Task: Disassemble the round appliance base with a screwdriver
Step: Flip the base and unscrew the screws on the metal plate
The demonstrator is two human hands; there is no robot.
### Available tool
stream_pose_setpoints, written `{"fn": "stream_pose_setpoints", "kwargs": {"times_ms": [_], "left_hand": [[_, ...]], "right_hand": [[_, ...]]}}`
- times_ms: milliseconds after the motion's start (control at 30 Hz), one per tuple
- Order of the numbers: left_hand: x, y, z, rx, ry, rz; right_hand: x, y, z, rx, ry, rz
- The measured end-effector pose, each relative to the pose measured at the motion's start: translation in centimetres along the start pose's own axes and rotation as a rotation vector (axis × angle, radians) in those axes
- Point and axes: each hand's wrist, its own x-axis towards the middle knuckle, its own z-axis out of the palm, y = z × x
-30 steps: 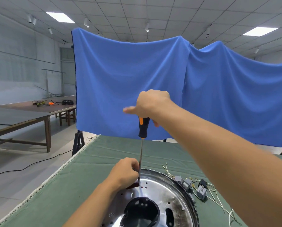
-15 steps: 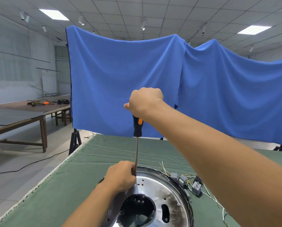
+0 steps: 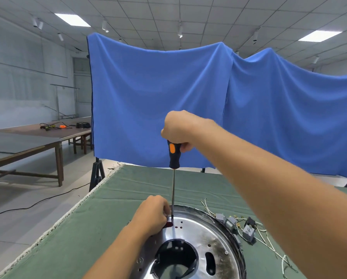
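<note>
A round shiny metal appliance base (image 3: pixel 208 238) with a large dark centre hole lies on the green cloth at the bottom middle. A screwdriver (image 3: pixel 173 158) with a black and orange handle stands upright, its thin shaft reaching down to the base's far left rim. My right hand (image 3: pixel 178 127) grips the top of the handle. My left hand (image 3: pixel 152 214) rests on the base's rim beside the shaft's tip, fingers curled around a small red part (image 3: pixel 168 224) there. The tip itself is hidden by my fingers.
Grey connectors and loose white wires (image 3: pixel 247 228) lie right of the base. The green-covered table (image 3: pixel 108 208) ends at a frayed left edge. A blue cloth (image 3: pixel 188 97) hangs behind. Wooden tables (image 3: pixel 37 141) with cables stand at far left.
My right hand has turned on the handle, the extended thumb now tucked in, and the orange mark has rotated. The camera view has shifted slightly. My left hand stays at the rim.
</note>
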Motion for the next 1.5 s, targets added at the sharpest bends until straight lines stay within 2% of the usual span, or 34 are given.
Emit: {"fn": "stream_pose_setpoints", "kwargs": {"times_ms": [67, 167, 267, 333, 400, 467, 567, 600, 667, 733, 767, 900, 967, 1100, 1133, 1300, 1367, 1433, 1500], "left_hand": [[0.2, 0.1, -0.1, -0.027, 0.016, -0.002], [0.7, 0.2, -0.5, -0.074, 0.021, 0.001], [1.1, 0.2, -1.1, -0.086, -0.019, 0.038], [1.6, 0.0, -1.5, -0.087, -0.045, 0.075], [2.1, 0.1, -1.7, -0.080, -0.064, 0.083], [2.3, 0.5, -1.9, -0.029, -0.056, 0.081], [1.7, 1.3, -1.7, 0.220, 0.050, 0.077], [1.2, 1.7, -1.7, 0.302, 0.107, 0.066], [0.2, 2.1, -1.2, 0.344, 0.146, 0.004], [-1.0, 2.2, 0.1, 0.297, 0.095, -0.078], [-1.4, 2.2, 0.7, 0.280, 0.077, -0.080], [-1.2, 1.9, 1.8, 0.057, 0.051, -0.043], [-0.5, 1.5, 1.4, -0.076, 0.052, -0.068], [0.4, 0.3, 0.9, -0.255, 0.032, -0.058], [0.4, 0.1, 0.9, -0.276, 0.034, -0.047], [0.8, 0.1, 0.9, -0.243, 0.050, 0.002], [0.7, 0.2, 0.9, -0.274, 0.060, -0.040], [0.7, 0.4, 0.7, -0.248, 0.052, -0.089], [0.9, 0.8, 0.4, -0.177, -0.019, -0.136]], "right_hand": [[-0.3, 0.0, -0.4, 0.189, -0.146, -0.022], [-0.6, 0.6, 0.2, 0.193, -0.042, -0.017], [-0.7, 1.3, 0.9, -0.102, 0.179, 0.068], [-0.5, 1.6, 1.1, -0.280, 0.250, 0.073], [-0.4, 1.8, 0.7, -0.267, 0.175, 0.054], [-0.5, 2.0, -0.1, -0.131, 0.017, 0.047], [-0.9, 2.5, -0.9, 0.076, -0.155, 0.058], [-1.0, 2.6, -0.8, 0.072, -0.152, 0.074], [-1.5, 2.7, -0.5, -0.085, -0.044, 0.105], [-1.6, 2.4, -0.2, -0.247, 0.096, 0.109], [-1.5, 2.2, -0.1, -0.245, 0.121, 0.088], [-0.8, 1.8, -0.5, 0.030, -0.071, 0.021], [-1.0, 2.4, -0.3, 0.131, -0.100, 0.003], [-0.8, 3.5, 1.2, -0.079, 0.211, 0.025], [-0.7, 3.4, 1.3, -0.064, 0.225, 0.022], [-1.2, 2.6, -0.5, 0.170, -0.065, 0.086], [-1.7, 2.4, -0.2, 0.089, 0.006, 0.097], [-1.7, 2.4, 0.5, -0.062, 0.172, 0.098], [-1.5, 2.3, 1.3, -0.097, 0.234, 0.073]]}}
